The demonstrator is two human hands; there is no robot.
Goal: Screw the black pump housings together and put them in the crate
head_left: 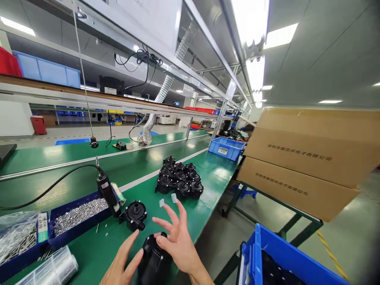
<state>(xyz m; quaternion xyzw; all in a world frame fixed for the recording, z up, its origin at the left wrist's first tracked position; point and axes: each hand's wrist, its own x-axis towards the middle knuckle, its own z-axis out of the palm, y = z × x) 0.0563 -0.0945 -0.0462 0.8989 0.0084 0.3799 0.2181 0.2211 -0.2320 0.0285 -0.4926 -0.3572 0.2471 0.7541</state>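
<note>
On the worktop [92, 245], by its near right edge, a black pump [152, 261] stands between my hands. My left hand [121, 261] has thumb and forefinger parted; my right hand [179, 239] spreads its fingers over the top. I cannot tell whether either touches. Beyond sit a second pump [135, 215], then clustered pumps [179, 177] toward the right edge.
</note>
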